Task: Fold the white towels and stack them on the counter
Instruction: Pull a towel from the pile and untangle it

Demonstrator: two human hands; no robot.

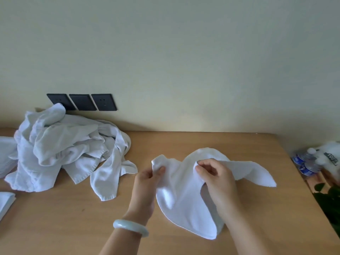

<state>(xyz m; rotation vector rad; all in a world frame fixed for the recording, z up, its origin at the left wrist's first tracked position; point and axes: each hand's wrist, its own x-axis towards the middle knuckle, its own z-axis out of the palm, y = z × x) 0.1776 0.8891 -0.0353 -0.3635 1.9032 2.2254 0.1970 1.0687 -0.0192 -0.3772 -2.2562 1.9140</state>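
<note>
Head view: white towel (184,199) lengthwise near-to-far, far edge in left hand (147,179) and right hand (217,177) pinch grip.

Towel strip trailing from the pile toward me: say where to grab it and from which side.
Likely pinch the towel strip at its hemmed free end, from the near side; it lies flat on the counter, clear of the pile.
</note>
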